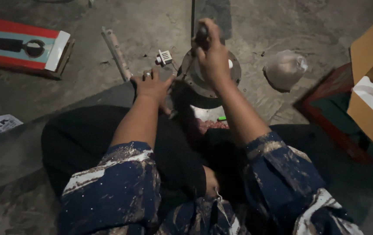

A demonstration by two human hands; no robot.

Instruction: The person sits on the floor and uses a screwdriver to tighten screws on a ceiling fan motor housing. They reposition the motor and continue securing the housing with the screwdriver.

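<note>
1. Grey metal is what you are working on: a round disc-shaped housing point(221, 74) stands on the concrete floor point(151, 26) just beyond your knees, directly under your right hand point(214, 56).
2. Your right fingers are clenched around the dark handle of a tool, probably a screwdriver point(202, 35), held upright with its tip down on the housing's top face; the tip itself is hidden behind your fist.
3. Your left hand point(151, 85) lies spread on the floor just left of the housing, its fingers released and grasping nothing, the fingertips near the rim.
4. Judging by this, you are mid-way through turning a fastener on the housing. The next move calls for downward pressure kept square to the face, and a left hand brought onto the rim so the disc does not spin.
5. Just beyond your left fingers lie a small white plastic part point(164, 56) and a pale strip point(117, 52); well right of your right fingers sits a crumpled clear bag point(284, 67).
</note>
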